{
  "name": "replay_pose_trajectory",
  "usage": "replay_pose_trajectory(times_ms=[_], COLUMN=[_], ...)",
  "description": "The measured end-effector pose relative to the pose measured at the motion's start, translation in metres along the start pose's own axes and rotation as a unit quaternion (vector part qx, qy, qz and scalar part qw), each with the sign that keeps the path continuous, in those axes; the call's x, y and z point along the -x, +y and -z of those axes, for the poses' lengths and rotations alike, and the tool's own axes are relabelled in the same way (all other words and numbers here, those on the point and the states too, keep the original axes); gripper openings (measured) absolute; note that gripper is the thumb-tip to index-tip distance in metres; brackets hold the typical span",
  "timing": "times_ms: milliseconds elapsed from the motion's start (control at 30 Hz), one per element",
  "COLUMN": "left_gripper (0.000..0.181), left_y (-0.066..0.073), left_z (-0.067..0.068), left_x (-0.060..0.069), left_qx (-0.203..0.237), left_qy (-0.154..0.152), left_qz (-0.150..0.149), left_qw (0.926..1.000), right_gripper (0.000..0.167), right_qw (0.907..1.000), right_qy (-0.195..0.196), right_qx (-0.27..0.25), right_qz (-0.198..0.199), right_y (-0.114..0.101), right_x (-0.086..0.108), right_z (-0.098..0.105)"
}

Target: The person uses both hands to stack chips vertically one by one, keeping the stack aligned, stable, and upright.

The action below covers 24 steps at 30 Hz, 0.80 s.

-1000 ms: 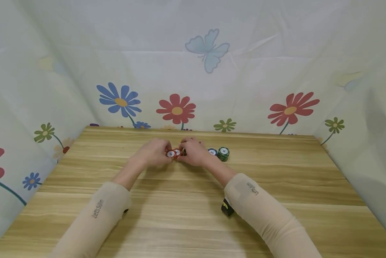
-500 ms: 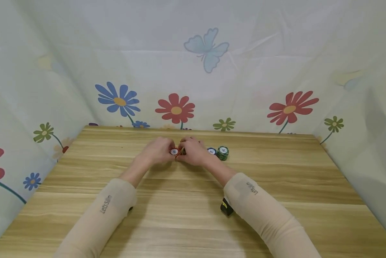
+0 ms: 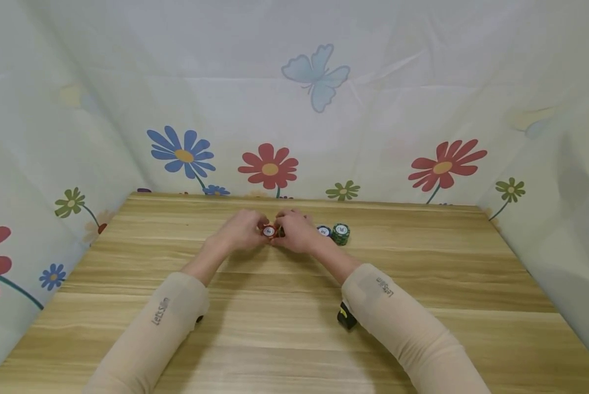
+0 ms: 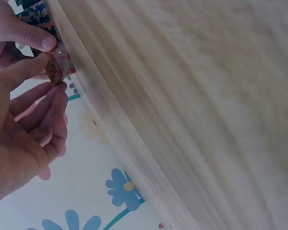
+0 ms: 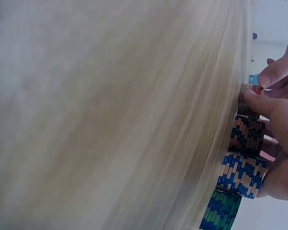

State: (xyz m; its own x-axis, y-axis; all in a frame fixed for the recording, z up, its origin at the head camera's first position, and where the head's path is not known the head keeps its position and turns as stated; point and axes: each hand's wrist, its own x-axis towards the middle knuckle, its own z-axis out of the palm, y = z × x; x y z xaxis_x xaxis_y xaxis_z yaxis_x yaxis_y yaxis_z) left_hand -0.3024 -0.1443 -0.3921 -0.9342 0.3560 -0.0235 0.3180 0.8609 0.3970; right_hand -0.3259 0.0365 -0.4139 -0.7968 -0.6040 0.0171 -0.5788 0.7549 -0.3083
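Red poker chips (image 3: pixel 268 232) stand in a short stack between the two hands, a white-centred chip on top. My left hand (image 3: pixel 242 230) pinches the red chips from the left, its thumb and fingertips at their rim in the left wrist view. From the right, my right hand (image 3: pixel 296 231) holds the same red stack, its thumb (image 5: pixel 258 101) across the side. Beside it stand a dark stack with pinkish marks (image 5: pixel 246 135), a blue stack (image 5: pixel 241 175) and a green stack (image 5: pixel 221 211). In the head view the right hand mostly hides the dark stack.
The chips stand towards the back of a wooden table (image 3: pixel 274 328). Behind it hangs a pale cloth (image 3: pixel 215 98) printed with flowers and a butterfly. A black device with a yellow mark (image 3: pixel 345 317) shows under the right sleeve.
The left hand has moved slightly right, bringing its red chips over the other red ones; two tops showed earlier, one shows now. The right hand has stayed in place.
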Motion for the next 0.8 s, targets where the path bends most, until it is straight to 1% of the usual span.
replay_pose_trajectory(times_ms=[200, 267, 400, 633, 733, 800], left_gripper=[0.015, 0.015, 0.017, 0.020, 0.020, 0.025], left_y=[-0.0011, -0.0005, 0.0001, -0.0001, -0.0011, -0.0028], left_z=[0.0007, 0.0009, 0.0011, 0.0001, -0.0010, -0.0018], left_x=[0.0010, 0.0003, -0.0012, -0.0025, -0.0017, -0.0010], left_qx=[0.007, 0.007, 0.005, -0.004, -0.005, -0.005], left_qy=[-0.008, -0.008, -0.010, -0.012, -0.011, -0.011], left_qz=[-0.012, -0.014, -0.014, -0.016, -0.015, -0.015], left_qw=[0.9999, 0.9998, 0.9998, 0.9998, 0.9998, 0.9998], right_gripper=[0.033, 0.032, 0.031, 0.035, 0.038, 0.042], right_qw=[1.0000, 1.0000, 1.0000, 1.0000, 1.0000, 0.9999], right_qy=[-0.003, -0.002, -0.002, -0.005, -0.005, -0.004], right_qx=[0.004, 0.002, 0.002, 0.001, 0.006, 0.010], right_qz=[0.001, 0.000, -0.003, -0.005, -0.006, -0.007], right_y=[-0.0002, -0.0001, -0.0001, 0.0013, 0.0017, 0.0017], right_x=[0.0005, 0.0003, -0.0004, -0.0013, -0.0009, 0.0004], right_z=[-0.0002, 0.0007, 0.0020, -0.0004, -0.0021, -0.0024])
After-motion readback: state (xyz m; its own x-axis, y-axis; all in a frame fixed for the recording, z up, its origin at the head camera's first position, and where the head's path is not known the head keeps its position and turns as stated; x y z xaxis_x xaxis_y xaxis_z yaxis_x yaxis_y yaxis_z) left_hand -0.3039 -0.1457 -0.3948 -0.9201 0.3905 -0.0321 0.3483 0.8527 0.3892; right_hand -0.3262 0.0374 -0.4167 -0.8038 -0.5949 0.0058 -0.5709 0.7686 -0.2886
